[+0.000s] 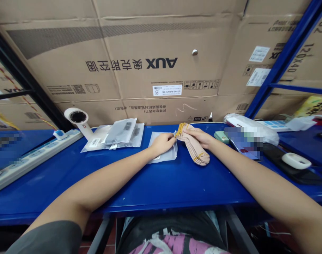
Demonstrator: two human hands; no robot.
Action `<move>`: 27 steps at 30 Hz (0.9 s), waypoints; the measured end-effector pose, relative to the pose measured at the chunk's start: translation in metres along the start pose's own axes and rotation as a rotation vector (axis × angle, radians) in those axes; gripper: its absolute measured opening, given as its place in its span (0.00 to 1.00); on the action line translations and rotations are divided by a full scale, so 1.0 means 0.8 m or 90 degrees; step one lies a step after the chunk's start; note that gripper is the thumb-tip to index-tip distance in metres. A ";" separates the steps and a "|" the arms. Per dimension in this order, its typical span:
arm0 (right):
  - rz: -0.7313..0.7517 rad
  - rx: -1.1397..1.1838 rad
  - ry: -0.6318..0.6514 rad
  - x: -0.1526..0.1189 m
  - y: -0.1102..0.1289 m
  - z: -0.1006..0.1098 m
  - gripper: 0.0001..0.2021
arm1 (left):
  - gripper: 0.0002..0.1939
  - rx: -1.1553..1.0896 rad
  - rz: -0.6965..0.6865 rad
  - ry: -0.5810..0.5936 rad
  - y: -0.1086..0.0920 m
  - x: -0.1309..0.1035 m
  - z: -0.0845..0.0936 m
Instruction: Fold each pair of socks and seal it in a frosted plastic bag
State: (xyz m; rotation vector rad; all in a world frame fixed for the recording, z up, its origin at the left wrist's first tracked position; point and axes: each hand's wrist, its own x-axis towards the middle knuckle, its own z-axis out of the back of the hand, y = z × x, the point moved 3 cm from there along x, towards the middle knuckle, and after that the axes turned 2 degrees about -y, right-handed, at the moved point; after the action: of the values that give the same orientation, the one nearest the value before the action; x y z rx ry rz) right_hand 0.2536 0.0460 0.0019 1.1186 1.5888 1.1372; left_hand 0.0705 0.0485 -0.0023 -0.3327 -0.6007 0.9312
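Observation:
My right hand [199, 137] is closed round a stack of beige socks [194, 146] with yellow cuffs and toes. The toes hang down toward me, above the blue table [150, 183]. My left hand [163, 144] lies across a frosted plastic bag [170, 155], its thumb and fingers pinched at the bag's right edge. That edge almost meets the sock cuffs, and I cannot tell whether they touch. Part of the bag is hidden under my left hand.
Several packed frosted bags [123, 133] lie at the back left, beside a white handheld device [80, 123]. A long power strip [36, 158] runs along the left. On the right are a plastic-wrapped white item [252, 128] and a white mouse [296, 161]. Cardboard [134, 42] walls the back.

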 end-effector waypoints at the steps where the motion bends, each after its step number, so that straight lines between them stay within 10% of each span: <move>1: 0.020 0.006 0.008 -0.001 0.002 0.000 0.07 | 0.15 -0.009 -0.005 -0.013 0.000 0.000 0.001; 11: 0.027 0.038 0.052 -0.005 0.001 -0.016 0.09 | 0.14 -0.192 -0.144 -0.034 -0.021 -0.010 0.003; 27: 0.031 -0.265 -0.076 -0.005 -0.007 -0.016 0.11 | 0.11 -0.240 0.025 -0.166 0.006 0.003 0.008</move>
State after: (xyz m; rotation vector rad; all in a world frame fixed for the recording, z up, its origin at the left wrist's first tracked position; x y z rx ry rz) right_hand 0.2410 0.0384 -0.0002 0.9311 1.1687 1.3321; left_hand 0.0643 0.0535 0.0010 -0.5671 -1.0168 0.9035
